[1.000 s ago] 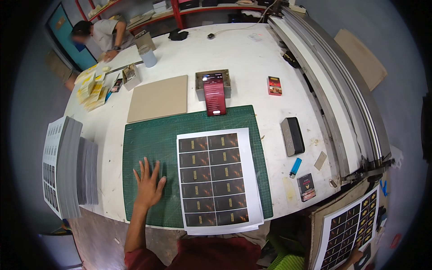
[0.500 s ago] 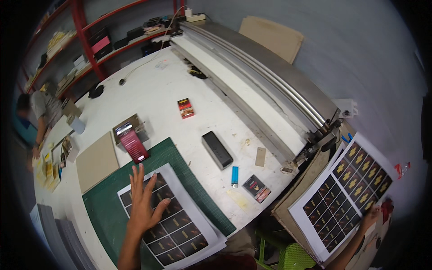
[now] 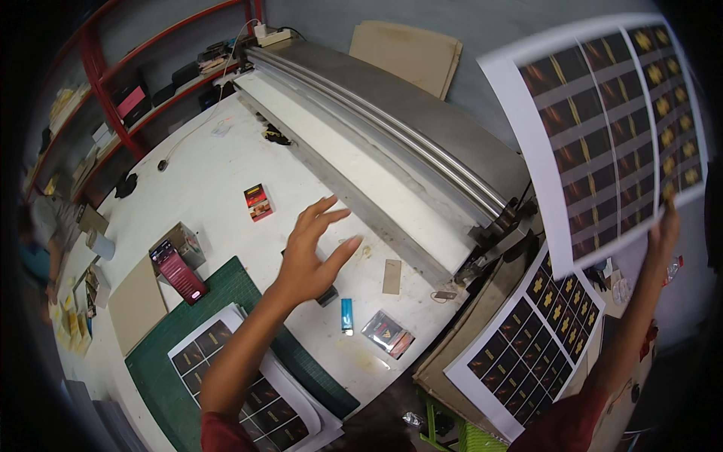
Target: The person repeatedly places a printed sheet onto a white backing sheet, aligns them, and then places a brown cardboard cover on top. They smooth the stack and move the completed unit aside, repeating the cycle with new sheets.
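On my feed, the right hand [image 3: 664, 230] pinches the bottom edge of 1 printed sheet [image 3: 595, 151], held up at the right above a similar lower sheet [image 3: 520, 361] beside the table. I see the left hand [image 3: 312, 256] empty with fingers spread over the white table [image 3: 215, 184], partly hiding a black box [image 3: 327, 297]. Farther out, I find a blue lighter [image 3: 346, 316] near a dark pack [image 3: 388, 334], and printed sheets [image 3: 275, 410] on a green cutting mat [image 3: 158, 377].

Dark-panelled white sheet [image 3: 595, 143] aloft at right, blurred, perhaps slightly bowed
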Action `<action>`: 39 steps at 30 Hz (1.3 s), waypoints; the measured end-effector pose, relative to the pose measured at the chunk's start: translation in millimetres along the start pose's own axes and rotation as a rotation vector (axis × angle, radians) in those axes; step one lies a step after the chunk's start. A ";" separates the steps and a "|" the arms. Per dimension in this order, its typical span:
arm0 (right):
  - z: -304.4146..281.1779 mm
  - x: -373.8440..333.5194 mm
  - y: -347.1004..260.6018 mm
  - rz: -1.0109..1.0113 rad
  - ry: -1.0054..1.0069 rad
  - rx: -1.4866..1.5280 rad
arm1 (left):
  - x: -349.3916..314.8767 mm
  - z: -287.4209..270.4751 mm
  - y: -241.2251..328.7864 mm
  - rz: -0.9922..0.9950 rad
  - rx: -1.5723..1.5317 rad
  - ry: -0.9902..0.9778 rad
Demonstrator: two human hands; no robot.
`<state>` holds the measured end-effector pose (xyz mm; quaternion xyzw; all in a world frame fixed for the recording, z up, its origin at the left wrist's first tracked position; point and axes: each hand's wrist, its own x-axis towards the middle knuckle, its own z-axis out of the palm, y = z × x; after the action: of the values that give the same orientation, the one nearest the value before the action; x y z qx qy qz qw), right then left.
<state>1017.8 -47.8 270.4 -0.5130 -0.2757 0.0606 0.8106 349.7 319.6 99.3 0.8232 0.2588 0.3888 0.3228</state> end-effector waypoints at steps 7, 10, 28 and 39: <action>268.4 49.8 127.7 -0.229 0.312 0.163 | 73.6 77.2 -14.9 -0.349 -0.297 0.080; 288.9 77.5 189.7 -0.210 0.381 -0.111 | 96.4 102.2 -16.0 -0.493 -0.463 0.052; 391.5 -212.4 107.8 -0.488 -0.551 -1.162 | -14.5 -1.7 7.4 -0.704 -1.029 0.448; 350.1 -339.1 190.1 -1.001 -0.880 -0.884 | -131.9 -140.2 91.5 -0.539 -1.063 0.656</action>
<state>589.5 191.1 88.1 -0.5312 -0.7662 -0.2286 0.2802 178.2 216.4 172.5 0.2988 0.3131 0.5985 0.6741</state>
